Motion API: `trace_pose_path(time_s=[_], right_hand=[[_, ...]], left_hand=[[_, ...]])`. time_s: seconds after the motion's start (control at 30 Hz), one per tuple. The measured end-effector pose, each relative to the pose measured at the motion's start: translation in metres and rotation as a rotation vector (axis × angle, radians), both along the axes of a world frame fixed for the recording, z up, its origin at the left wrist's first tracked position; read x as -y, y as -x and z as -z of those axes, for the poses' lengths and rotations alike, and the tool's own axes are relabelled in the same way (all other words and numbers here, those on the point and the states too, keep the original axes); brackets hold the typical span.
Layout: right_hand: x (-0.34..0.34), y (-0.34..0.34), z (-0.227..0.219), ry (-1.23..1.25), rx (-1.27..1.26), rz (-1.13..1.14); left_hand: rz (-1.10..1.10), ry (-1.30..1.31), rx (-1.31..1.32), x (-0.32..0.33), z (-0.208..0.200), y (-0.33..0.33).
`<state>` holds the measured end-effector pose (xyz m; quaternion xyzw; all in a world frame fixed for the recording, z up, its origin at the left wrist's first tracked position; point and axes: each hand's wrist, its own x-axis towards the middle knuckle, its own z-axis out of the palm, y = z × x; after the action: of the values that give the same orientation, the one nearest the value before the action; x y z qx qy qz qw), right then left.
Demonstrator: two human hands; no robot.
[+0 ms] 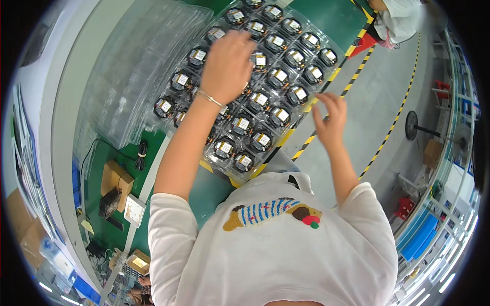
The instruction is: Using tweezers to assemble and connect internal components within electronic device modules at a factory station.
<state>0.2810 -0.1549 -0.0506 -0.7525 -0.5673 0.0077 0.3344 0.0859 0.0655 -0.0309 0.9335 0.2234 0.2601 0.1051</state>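
A clear plastic tray (pixel 263 133) holds several round black components (pixel 259 101) with white labels, set in rows of pockets. Over the tray's far left part is my left hand (pixel 227 66), a bracelet on its wrist. Its fingers are curled down together among the components, and the fingertips are hidden, so what they hold does not show. My right hand (pixel 332 120) is just beyond the tray's right edge, thumb and fingers apart with nothing between them. Its index fingertip comes close to the tray rim; whether it touches cannot be told.
Stacked clear plastic trays (pixel 127 76) stand left of the filled one on a green table (pixel 326 18). Yellow-black tape lines the table's edge. A coiled black cable (pixel 141 156) and a cardboard box (pixel 116 184) lie at lower left. Another person (pixel 398 20) is at far right.
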Motion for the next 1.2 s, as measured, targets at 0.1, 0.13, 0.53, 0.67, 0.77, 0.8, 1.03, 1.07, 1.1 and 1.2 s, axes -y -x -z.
trace_pose_path(time_s=[0.1, 0.13, 0.53, 0.67, 0.77, 0.8, 1.03, 1.07, 1.1, 1.2], right_hand=[[0.002, 0.021, 0.003, -0.037, -0.013, -0.004], [0.001, 0.020, 0.005, -0.064, -0.016, -0.008], [-0.067, -0.013, -0.038, 0.411, 0.345, 0.210], [-0.076, -0.022, -0.043, 0.550, 0.335, 0.226], [-0.075, -0.021, -0.042, 0.363, 0.182, 0.216], [-0.072, -0.023, -0.046, 0.396, 0.012, 0.211], [-0.081, -0.073, -0.041, 0.146, 0.073, 0.302], [-0.086, -0.080, -0.031, 0.210, 0.136, 0.291], [-0.092, -0.080, -0.027, 0.274, 0.194, 0.271], [-0.102, -0.084, -0.030, 0.395, 0.253, 0.224]], left_hand=[[0.045, -0.011, -0.210, 0.032, 0.017, -0.015], [0.024, 0.010, -0.202, 0.037, 0.017, -0.017], [-0.445, 0.136, -0.248, 0.084, 0.035, -0.063], [-0.280, 0.059, 0.014, 0.077, 0.012, -0.091], [-0.255, -0.003, -0.086, 0.060, 0.006, -0.109], [-0.258, -0.004, -0.080, 0.057, 0.003, -0.113], [-0.327, 0.132, -0.266, 0.044, -0.004, -0.124], [-0.307, 0.176, -0.295, 0.043, -0.004, -0.125], [-0.293, 0.220, -0.328, 0.042, -0.003, -0.123], [-0.267, 0.186, -0.354, 0.035, -0.002, -0.118]])
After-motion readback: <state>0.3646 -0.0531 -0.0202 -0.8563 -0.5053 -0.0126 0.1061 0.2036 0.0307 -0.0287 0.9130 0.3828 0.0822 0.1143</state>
